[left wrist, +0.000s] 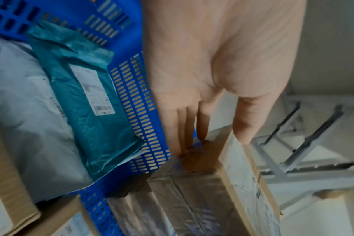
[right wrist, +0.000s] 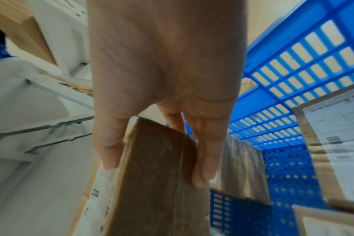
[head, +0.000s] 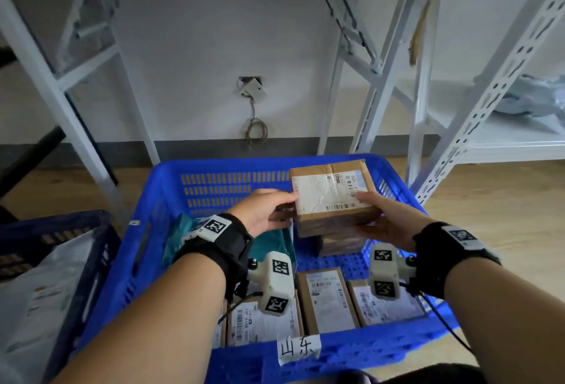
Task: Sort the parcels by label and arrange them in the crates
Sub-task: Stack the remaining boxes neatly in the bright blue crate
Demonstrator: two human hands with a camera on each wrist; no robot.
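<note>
**Cardboard parcel held between both hands above the blue crate**

Item inspected: one brown cardboard parcel (head: 333, 197) with a white shipping label on its upper face, wrapped in clear tape. It sits over the far right part of the blue crate (head: 146, 230), raised above a second cardboard box (head: 342, 244) that lies directly beneath it on the crate floor. Whether the two boxes touch cannot be determined.

Left hand (head: 263, 212): positioned at the parcel's left end. The thumb lies on the top edge near the label; the fingers (left wrist: 184, 127) run straight down against the end face. The hand grips lightly, thumb above and fingers on the side.

Right hand (head: 385, 218): positioned at the parcel's right, near end. The thumb rests on the labelled top face; the fingers (right wrist: 206, 159) wrap under and along the end face. The parcel is pinched between thumb and fingers.

The parcel therefore lies between the two hands, carried at both ends, label upward and slightly tilted toward the viewer.

Other contents of the blue crate: a teal mailer bag (head: 269, 246) at the left, beneath the left wrist, with a grey mailer bag (left wrist: 20, 111) beside it; three labelled flat boxes (head: 327, 298) in a row along the near wall. A white paper tag (head: 298, 348) with handwritten characters is fixed to the crate's near rim.

Adjacent: a darker crate (head: 76, 230) to the left holds a pale bag.
</note>
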